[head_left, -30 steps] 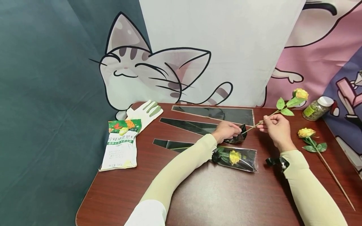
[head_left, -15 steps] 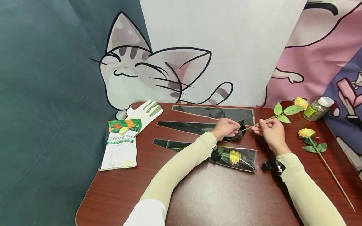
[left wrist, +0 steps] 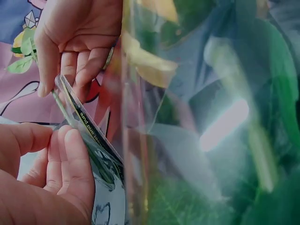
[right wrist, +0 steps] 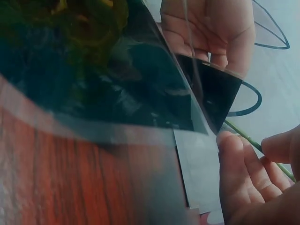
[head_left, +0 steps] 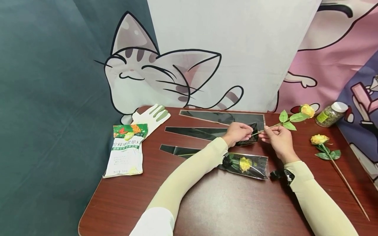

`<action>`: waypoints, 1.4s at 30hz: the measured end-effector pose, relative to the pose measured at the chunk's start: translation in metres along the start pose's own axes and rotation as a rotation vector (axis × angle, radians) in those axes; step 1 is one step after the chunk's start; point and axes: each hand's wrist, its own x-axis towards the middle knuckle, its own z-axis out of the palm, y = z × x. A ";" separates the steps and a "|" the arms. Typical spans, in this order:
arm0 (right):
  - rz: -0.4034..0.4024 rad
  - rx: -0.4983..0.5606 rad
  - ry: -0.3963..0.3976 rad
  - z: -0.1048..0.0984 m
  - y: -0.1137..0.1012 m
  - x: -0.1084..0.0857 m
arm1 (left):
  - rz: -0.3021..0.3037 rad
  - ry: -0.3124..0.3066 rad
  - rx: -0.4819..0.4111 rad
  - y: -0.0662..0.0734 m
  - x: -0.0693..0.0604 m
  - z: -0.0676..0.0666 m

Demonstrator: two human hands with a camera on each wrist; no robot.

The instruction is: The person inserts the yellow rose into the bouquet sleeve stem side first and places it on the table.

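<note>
My left hand pinches the open mouth of a long, tapered black flower sleeve. In the left wrist view, lettering runs along the edge of this sleeve. Between thumb and fingers, my right hand pinches the green stem of a yellow rose with leaves. The lower stem runs into the sleeve's mouth, and its end is hidden inside. Nearer to me lies another sleeve with a yellow rose inside it, partly under my left wrist. That filled sleeve blurs much of both wrist views.
Behind my hands a flat dark sleeve lies near the table's back edge. On the right are a loose yellow rose and a jar with a white lid. A fertilizer bag and a glove lie left on the table.
My right hand has moved left and slightly down toward my left hand, carrying the rose with it. More of the stem is inside the sleeve. My left hand stays nearly in place.
</note>
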 end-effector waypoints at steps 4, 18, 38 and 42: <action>0.009 -0.020 0.028 0.003 0.001 0.001 | -0.008 0.019 -0.017 0.000 -0.001 0.004; 0.009 0.103 0.114 0.008 0.002 0.001 | 0.009 0.026 -0.015 0.000 -0.003 0.007; -0.067 0.197 0.196 0.004 -0.007 -0.005 | -0.001 0.006 -0.006 -0.003 -0.002 0.004; -0.097 0.220 0.218 0.001 -0.005 -0.005 | 0.003 0.009 0.005 -0.002 -0.002 0.002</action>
